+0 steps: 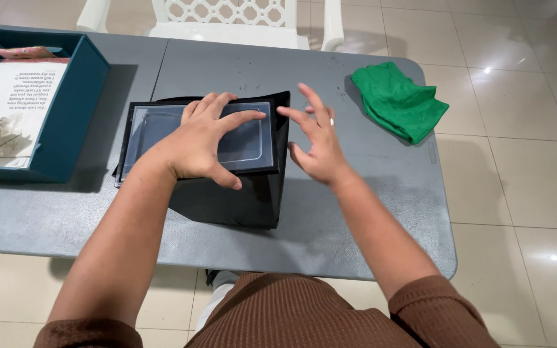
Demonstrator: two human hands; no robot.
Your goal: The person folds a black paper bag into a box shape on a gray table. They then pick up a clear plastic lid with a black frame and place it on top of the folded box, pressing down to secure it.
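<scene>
On the grey table [330,219], the left hand [204,145] presses spread fingers onto a black-framed tablet [156,129] over black cloth [253,200], while the right hand [317,145] hovers open, empty.

You wear a brown ribbed knit top with sleeves pushed up past your elbows, and a thin ring on your right hand [319,143].

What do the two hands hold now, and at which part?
Nothing is gripped. The left hand rests flat, fingers spread, on the black-framed clear panel, near its right end. The right hand is open beside its right edge.
</scene>
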